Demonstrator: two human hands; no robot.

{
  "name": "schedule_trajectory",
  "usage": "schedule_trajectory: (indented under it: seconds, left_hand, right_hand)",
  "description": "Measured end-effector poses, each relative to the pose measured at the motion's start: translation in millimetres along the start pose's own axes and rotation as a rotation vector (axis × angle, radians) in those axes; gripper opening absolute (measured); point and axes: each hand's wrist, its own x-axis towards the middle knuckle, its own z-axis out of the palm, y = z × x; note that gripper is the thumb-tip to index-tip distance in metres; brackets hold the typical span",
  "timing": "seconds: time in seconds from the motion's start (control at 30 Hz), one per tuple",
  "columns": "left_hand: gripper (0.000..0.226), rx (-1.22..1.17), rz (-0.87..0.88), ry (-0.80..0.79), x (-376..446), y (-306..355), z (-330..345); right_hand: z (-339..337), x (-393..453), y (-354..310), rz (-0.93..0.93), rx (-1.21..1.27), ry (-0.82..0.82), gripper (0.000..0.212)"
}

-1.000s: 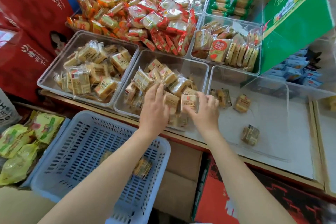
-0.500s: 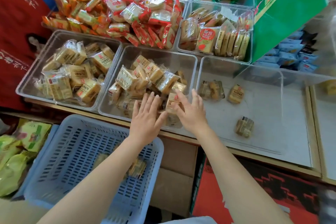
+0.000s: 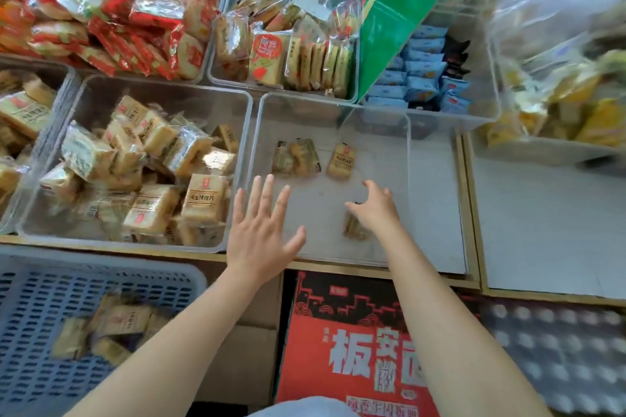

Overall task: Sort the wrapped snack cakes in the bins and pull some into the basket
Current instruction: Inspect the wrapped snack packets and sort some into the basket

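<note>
A clear bin (image 3: 162,91) at centre left is heaped with tan wrapped snack cakes (image 3: 203,198). The clear bin (image 3: 338,112) to its right holds only a few: a pair of cakes (image 3: 296,157), one tan cake (image 3: 341,161), and one near cake (image 3: 354,230). My right hand (image 3: 376,208) is down on that near cake, fingers loosely curled, not clearly gripping it. Over the same bin's front left corner my left hand (image 3: 261,230) hovers flat with spread fingers, holding nothing. The blue slotted basket (image 3: 101,262) at lower left contains several cakes (image 3: 115,325).
Red-wrapped snacks (image 3: 118,10) are piled at the back left. Behind the sparse bin stand a bin of mixed cakes (image 3: 288,57), a green carton (image 3: 399,10) and blue packets (image 3: 420,78). A red printed box (image 3: 355,349) sits below the shelf edge.
Both hands left the full middle bin and moved right to the sparse bin. The right hand now sits on the near cake; the left is spread and holds nothing.
</note>
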Motion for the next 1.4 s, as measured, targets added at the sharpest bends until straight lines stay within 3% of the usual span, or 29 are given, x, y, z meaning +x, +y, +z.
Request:
schedule_trajectory:
  seconds: [0.13, 0.23, 0.37, 0.5, 0.6, 0.67, 0.77, 0.87, 0.97, 1.07, 1.33, 1.4]
  left_hand:
    - [0.081, 0.007, -0.007, 0.042, -0.5, 2.8, 1.9]
    - [0.079, 0.016, -0.015, 0.048, -0.3, 3.8, 0.7]
    - [0.078, 0.017, -0.025, 0.054, -0.3, 4.1, 2.1]
    - [0.078, 0.024, -0.039, 0.048, 0.3, 4.8, 1.8]
    - [0.08, 0.011, -0.03, 0.059, 0.8, 4.2, -1.3]
    - [0.081, 0.011, -0.005, 0.109, 4.0, 2.7, -5.7]
    - [0.083, 0.018, -0.058, 0.178, 21.1, -7.8, -15.7]
    - [0.089, 0.025, -0.171, 0.082, 39.5, -21.7, -21.0]
    - [0.094, 0.042, -0.199, -0.035, 46.5, -26.3, -15.6]
    - [0.094, -0.001, -0.209, -0.034, 45.6, -24.3, -16.1]
    - [0.094, -0.01, -0.22, -0.073, 46.4, -23.1, -17.4]
    - [0.094, -0.015, -0.22, -0.074, 46.2, -23.5, -17.8]
  right_hand:
    - [12.2, 25.5, 11.1, -0.025, -0.114, -0.143, 0.074]
    - [22.0, 30.1, 18.5, -0.094, -0.176, -0.112, 0.065]
    - [21.8, 31.1, 21.4, -0.083, -0.101, -0.23, 0.07]
    - [15.2, 25.9, 17.6, -0.133, -0.119, -0.325, 0.056]
    - [11.3, 20.1, 15.5, -0.16, -0.099, -0.387, 0.067]
    - [7.2, 18.7, 11.4, -0.163, 0.014, -0.372, 0.065]
    - [1.2, 20.5, -3.7, -0.106, 0.444, -0.302, 0.049]
    - [4.3, 29.6, -23.3, -0.082, 0.815, -0.178, 0.03]
    - [11.9, 42.1, -46.5, -0.101, 0.922, -0.12, 0.03]
    - [27.1, 56.1, -59.6, -0.083, 0.863, -0.115, 0.022]
    - [49.4, 64.3, -78.6, -0.101, 0.685, -0.168, 0.067]
    - [51.7, 64.3, -82.8, -0.083, 0.652, -0.184, 0.068]
